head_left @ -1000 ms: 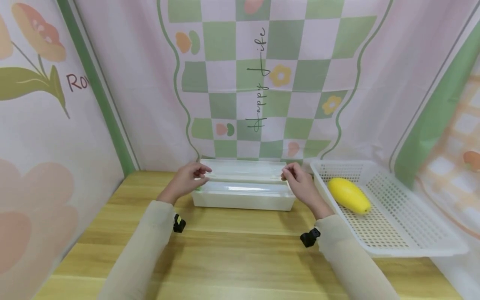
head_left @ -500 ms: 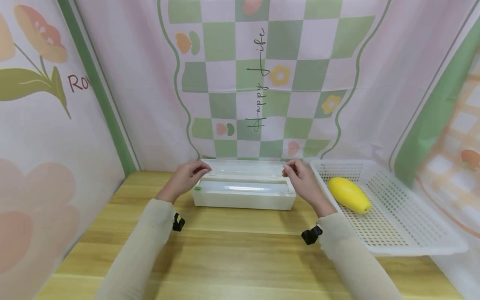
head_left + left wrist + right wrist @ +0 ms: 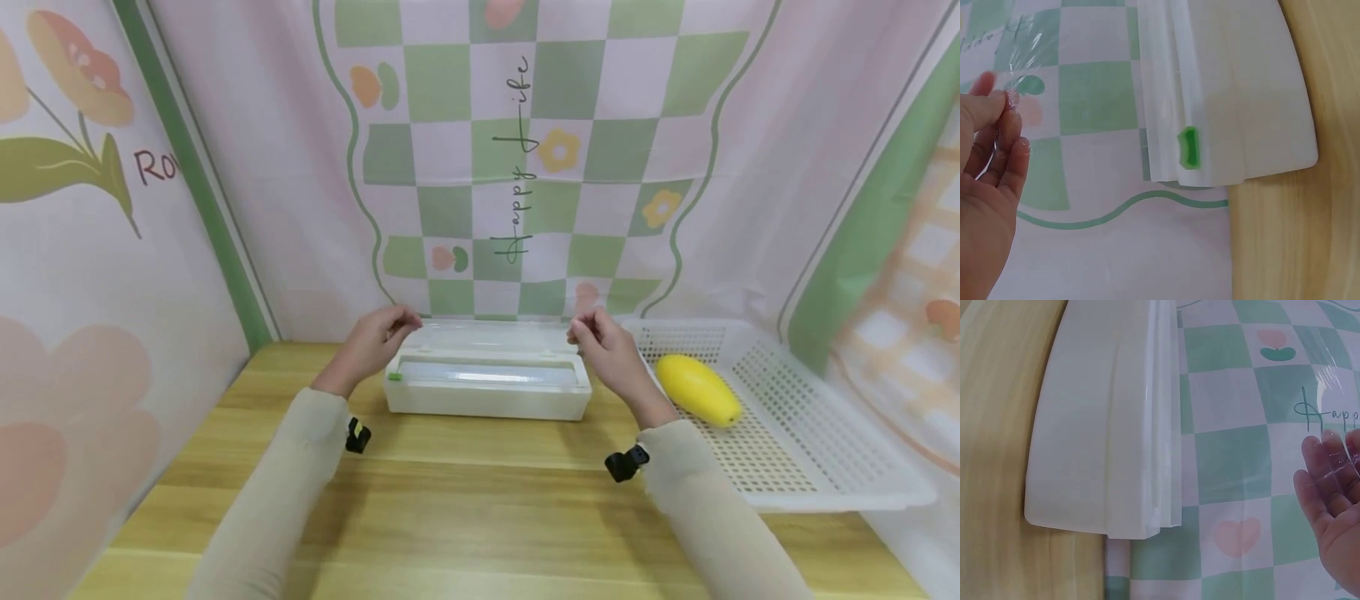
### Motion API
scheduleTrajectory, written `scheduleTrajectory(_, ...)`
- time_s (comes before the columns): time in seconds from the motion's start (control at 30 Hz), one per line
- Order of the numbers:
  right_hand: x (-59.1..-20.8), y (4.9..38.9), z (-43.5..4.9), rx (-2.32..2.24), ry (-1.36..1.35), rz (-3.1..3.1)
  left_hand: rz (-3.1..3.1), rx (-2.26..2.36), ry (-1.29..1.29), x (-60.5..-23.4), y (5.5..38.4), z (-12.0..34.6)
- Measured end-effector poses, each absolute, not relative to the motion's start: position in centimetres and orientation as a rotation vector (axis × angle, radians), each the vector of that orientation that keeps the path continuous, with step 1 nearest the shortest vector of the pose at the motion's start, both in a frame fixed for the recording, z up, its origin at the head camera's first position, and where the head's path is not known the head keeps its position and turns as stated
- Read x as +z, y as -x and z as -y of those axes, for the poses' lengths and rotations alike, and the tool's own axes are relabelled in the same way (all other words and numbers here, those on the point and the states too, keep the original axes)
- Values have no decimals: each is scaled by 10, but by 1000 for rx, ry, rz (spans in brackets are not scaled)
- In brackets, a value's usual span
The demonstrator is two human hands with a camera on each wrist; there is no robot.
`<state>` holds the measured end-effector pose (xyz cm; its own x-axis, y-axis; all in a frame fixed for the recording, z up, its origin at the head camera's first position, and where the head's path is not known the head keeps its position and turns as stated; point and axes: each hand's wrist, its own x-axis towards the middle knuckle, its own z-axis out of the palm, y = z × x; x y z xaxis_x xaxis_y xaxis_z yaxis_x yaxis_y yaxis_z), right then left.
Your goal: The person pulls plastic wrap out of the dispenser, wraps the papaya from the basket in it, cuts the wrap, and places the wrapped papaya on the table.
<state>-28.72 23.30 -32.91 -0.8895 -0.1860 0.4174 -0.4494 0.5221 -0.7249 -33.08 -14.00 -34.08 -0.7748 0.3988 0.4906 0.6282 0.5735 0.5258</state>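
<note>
A white cling film dispenser (image 3: pixel 487 403) stands on the table with its see-through lid (image 3: pixel 491 335) raised at the back and a film roll (image 3: pixel 487 372) inside. My left hand (image 3: pixel 372 340) pinches one corner of clear cling film (image 3: pixel 1034 40) between thumb and fingers, above the dispenser's left end. At the right end my right hand (image 3: pixel 612 352) pinches the film's other side, and film wrinkles cross its fingers in the right wrist view. The sheet stretches between both hands, hardly visible from the head view. A green slider (image 3: pixel 1189 148) sits at the dispenser's left end.
To the right, a white perforated basket (image 3: pixel 810 504) holds a yellow papaya-shaped fruit (image 3: pixel 697 391). Behind the dispenser hangs a green checkered cloth (image 3: pixel 510 150). The wooden table (image 3: pixel 480 517) extends toward me.
Both hands have risen a little and moved back from the dispenser's opening, drawing the film up. The left fingers have closed from a looser pose into a pinch. Dispenser and basket stay put.
</note>
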Motion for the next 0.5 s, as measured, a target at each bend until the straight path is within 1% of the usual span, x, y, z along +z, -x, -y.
scheduleTrajectory(0.17, -309, 269, -223, 1293, -557, 2447, 2500, -981, 866, -334, 328, 141)
scheduleTrajectory(0.23, -308, 269, -223, 1292, -557, 2438, 2506, -978, 878, -331, 327, 142)
scheduleTrajectory(0.5, -325, 293, -237, 1269, -557, 2389, 2521, -963, 904, -322, 322, 144)
